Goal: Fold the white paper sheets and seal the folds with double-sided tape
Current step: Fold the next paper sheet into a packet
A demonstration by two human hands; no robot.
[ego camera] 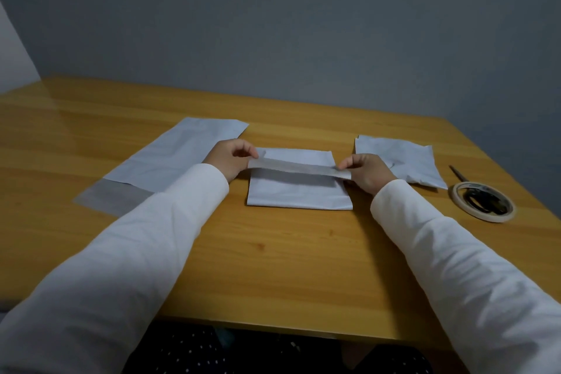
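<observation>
A folded white paper sheet point(299, 193) lies flat in the middle of the wooden table point(273, 267). Across it, slightly raised, stretches a long narrow strip of tape point(299, 168). My left hand point(232, 158) pinches the strip's left end between thumb and fingers. My right hand point(365, 172) pinches its right end. A roll of double-sided tape point(483, 202) lies flat at the right, with black-handled scissors point(473, 191) partly inside its ring.
A long unfolded white sheet point(179, 152) lies at the left, its near end grey. A pile of folded white sheets point(400, 159) sits at the back right. A grey wall rises behind the table. The table's front edge is close to my body.
</observation>
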